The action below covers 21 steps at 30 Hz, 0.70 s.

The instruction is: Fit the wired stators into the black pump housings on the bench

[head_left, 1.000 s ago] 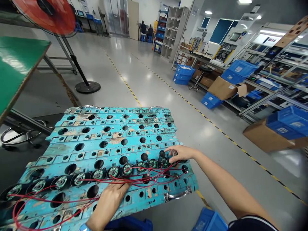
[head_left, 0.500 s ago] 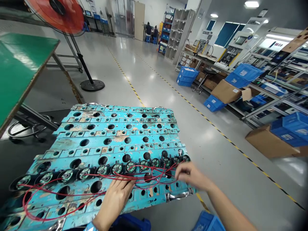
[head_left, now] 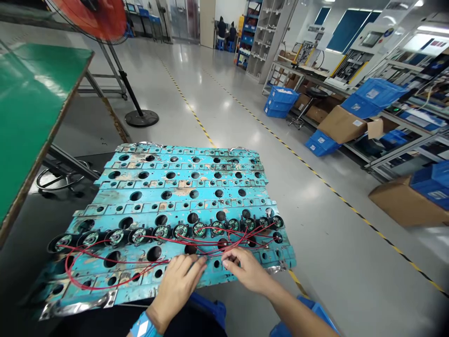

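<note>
A turquoise, worn board (head_left: 182, 194) with rows of round holes lies below me. Across its near part runs a row of black round parts (head_left: 162, 232) with green circuit faces, and red wires (head_left: 101, 258) trail from them. My left hand (head_left: 178, 281) rests at the board's near side, fingers bent over the wires' lower edge; whether it grips any is hidden. My right hand (head_left: 242, 269) is just to its right, thumb and fingers pinched together at the red wires; what lies between the fingertips is too small to make out.
A green table (head_left: 45, 93) stands at the left, with a red fan (head_left: 101, 18) behind it. Metal handles (head_left: 79, 304) stick out at the board's edges. Blue crates (head_left: 280, 100) and cardboard boxes (head_left: 342, 125) line the right side. Two people sit far back.
My right hand has moved left and nearer, from the row's right end to beside my left hand. My left hand has shifted slightly right. The view has moved a little.
</note>
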Motion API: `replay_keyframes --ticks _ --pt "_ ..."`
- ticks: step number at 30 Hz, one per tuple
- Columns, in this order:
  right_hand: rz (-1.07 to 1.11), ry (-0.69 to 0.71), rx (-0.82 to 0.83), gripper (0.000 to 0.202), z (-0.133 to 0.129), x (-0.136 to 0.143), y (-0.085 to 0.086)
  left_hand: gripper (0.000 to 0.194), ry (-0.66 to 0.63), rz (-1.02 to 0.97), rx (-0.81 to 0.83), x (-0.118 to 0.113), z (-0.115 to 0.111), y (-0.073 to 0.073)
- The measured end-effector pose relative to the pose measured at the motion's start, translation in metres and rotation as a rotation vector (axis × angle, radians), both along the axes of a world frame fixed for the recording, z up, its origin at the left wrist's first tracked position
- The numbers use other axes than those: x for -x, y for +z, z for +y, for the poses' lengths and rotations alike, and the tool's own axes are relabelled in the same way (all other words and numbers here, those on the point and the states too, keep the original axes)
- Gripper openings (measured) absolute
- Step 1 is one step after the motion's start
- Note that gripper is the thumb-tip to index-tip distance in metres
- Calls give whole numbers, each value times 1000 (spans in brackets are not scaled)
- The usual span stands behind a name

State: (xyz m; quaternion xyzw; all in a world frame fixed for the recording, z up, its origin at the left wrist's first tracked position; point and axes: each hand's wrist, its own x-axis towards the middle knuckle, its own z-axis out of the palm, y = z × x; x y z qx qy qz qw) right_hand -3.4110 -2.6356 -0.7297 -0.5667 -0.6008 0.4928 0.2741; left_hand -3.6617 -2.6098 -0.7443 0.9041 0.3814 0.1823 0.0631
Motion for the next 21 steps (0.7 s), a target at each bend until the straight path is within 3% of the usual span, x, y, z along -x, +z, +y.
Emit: replay_keyframes --ticks 3,7,9,13,21 --pt "59 34 81 18 -8 -4 6 18 -109 57 174 -19 -6 3" --pt "175 103 256 23 -18 -25 4 22 -75 96 310 -42 4 7" --pt "108 51 226 29 -17 -36 1 21 -57 92 337 -47 15 8" --pt "-108 -132 81 32 -5 -48 -6 17 -31 87 380 -46 28 8" --pt "-49 109 259 34 -10 -62 3 13 -38 90 428 -29 11 13"
